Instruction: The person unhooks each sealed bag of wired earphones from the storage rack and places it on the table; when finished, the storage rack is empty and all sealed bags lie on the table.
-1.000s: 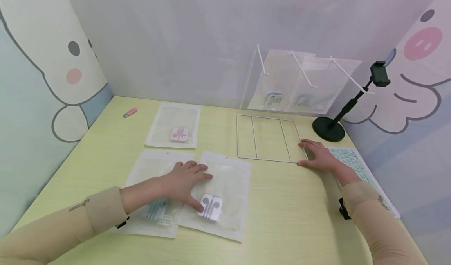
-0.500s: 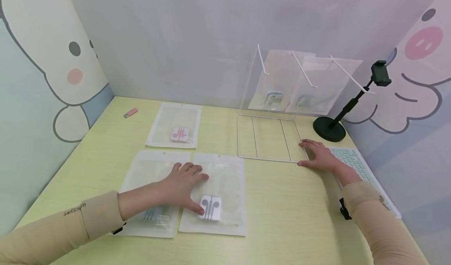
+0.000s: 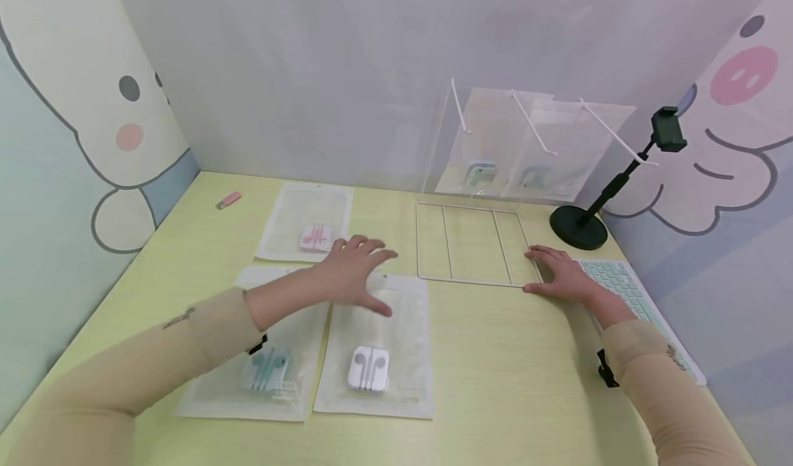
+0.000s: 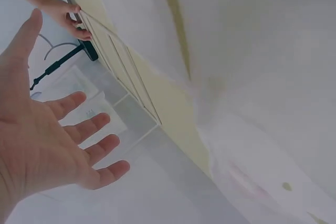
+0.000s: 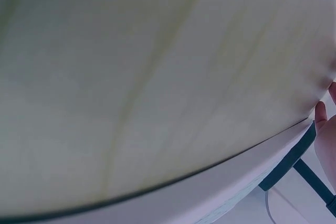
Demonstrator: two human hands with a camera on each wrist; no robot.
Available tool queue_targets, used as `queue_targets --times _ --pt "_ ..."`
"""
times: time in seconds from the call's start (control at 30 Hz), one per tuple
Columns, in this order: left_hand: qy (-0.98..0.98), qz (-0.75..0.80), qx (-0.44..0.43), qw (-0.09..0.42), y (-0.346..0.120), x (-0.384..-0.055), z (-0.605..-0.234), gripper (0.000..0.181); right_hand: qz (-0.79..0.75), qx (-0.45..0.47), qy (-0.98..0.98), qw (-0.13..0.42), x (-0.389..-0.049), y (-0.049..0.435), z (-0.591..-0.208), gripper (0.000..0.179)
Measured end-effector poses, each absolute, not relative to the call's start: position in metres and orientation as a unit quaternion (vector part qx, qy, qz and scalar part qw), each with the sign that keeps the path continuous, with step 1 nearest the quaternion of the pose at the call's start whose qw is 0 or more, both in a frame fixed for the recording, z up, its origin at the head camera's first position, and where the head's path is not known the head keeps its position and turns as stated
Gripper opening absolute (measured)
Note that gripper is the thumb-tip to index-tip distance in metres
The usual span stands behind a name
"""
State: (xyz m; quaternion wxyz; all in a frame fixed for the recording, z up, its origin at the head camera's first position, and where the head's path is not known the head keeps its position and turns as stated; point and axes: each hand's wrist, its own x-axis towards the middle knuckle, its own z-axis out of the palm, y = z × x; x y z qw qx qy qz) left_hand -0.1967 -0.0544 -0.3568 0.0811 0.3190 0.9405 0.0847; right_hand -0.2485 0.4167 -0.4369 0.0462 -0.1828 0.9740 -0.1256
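Note:
In the head view my left hand (image 3: 350, 273) hovers, fingers spread, over the upper end of a clear-fronted white bag (image 3: 396, 321) holding white earphones (image 3: 368, 368) in a case. Its palm shows bare in the left wrist view. Left of that bag lies another bag (image 3: 213, 394) with blue earphones (image 3: 266, 368), partly under my forearm. Behind them a third bag (image 3: 291, 204) has pink earphones (image 3: 314, 236). My right hand (image 3: 560, 273) rests at the right side of a white wire display rack (image 3: 473, 282), thumb and fingertips touching its base near the front corner.
Two bags (image 3: 495, 122) with earphones hang at the rack's back, below projecting white hooks (image 3: 533, 123). A black phone stand (image 3: 579, 226) and a keyboard (image 3: 610, 280) stand to the right. A pink USB stick (image 3: 229, 199) lies at the back left.
My left hand has left the white-earphone bag and moved up and away toward the back. That bag was turned straight before the hand left it. The right hand has stayed in place.

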Motion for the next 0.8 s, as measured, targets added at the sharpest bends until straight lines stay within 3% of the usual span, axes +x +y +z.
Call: queue_targets --times 0.17,0.37,0.8 --pt "0.94 0.107 0.318 0.056 -0.029 -0.24 -0.363 0.102 -0.126 -0.183 0.974 0.046 -0.248 0.417 -0.437 0.078" --pt "0.94 0.133 0.306 0.068 -0.008 -0.28 -0.379 0.1 -0.124 -0.185 0.974 0.044 -0.248 0.418 -0.439 0.078" --pt "0.933 0.129 0.308 0.133 -0.002 -0.318 -0.41 0.096 -0.119 -0.179 0.975 0.055 -0.25 0.42 -0.439 0.081"
